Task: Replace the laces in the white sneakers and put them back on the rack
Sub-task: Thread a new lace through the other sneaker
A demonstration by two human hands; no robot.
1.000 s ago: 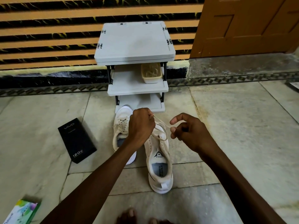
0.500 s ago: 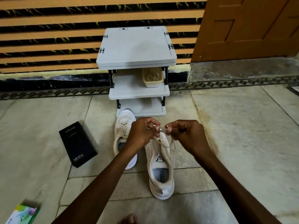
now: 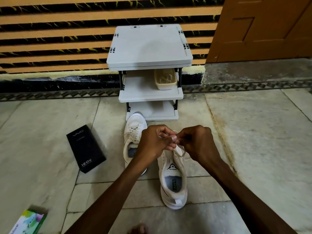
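While the left hand (image 3: 154, 143) and right hand (image 3: 198, 143) pinch the lace (image 3: 179, 150), a grey rack (image 3: 148, 46) stands by the far striped wall (image 3: 59, 31).

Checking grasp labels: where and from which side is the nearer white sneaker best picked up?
I would grip the nearer white sneaker at the heel collar, coming from above on the person's side: its opening faces up, the heel points toward the person, and the left hand and right hand pinch the laces further forward.
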